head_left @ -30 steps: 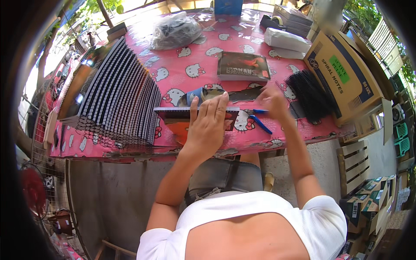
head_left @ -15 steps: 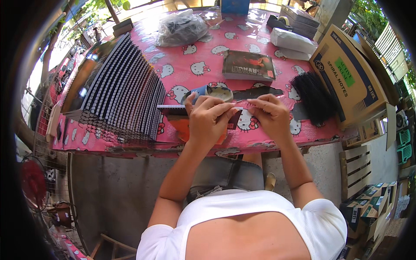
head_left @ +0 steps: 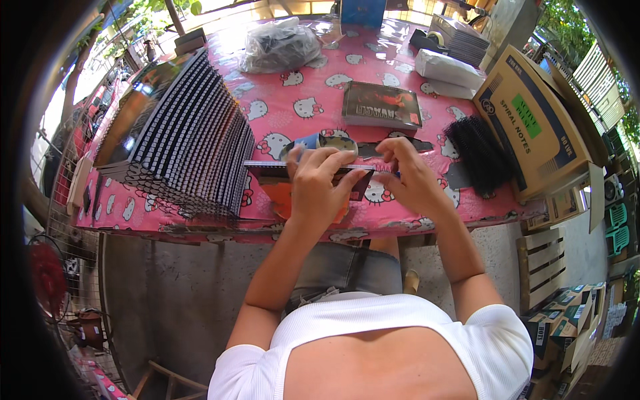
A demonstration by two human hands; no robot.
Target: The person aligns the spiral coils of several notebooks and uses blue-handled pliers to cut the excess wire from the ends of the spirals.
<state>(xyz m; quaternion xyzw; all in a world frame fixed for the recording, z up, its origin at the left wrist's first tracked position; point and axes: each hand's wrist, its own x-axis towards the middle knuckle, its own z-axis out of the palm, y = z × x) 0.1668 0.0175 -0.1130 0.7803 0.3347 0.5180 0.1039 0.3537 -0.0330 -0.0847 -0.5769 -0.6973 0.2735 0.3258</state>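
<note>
My left hand grips a thin notebook near the table's front edge, thumb on the near side and fingers over the top. The notebook stands on edge, its pale bound edge up and its dark and orange cover facing me. At its right end is my right hand, fingers bent and apart, with a gap between thumb and forefinger; I cannot make out anything in it. Just beyond my left hand sits a round blue and yellowish object, partly hidden. Black plastic spirals lie in a bundle to the right.
A tall stack of spiral notebooks stands on the left. Dark-covered notebooks lie beyond my hands. A cardboard box fills the table's right side. Farther back are a plastic bag, a white packet and a tape dispenser.
My right hand's fingers have gone from a pinch at the notebook's right end to being spread apart, with the forefinger raised. My left hand keeps its grip on the notebook.
</note>
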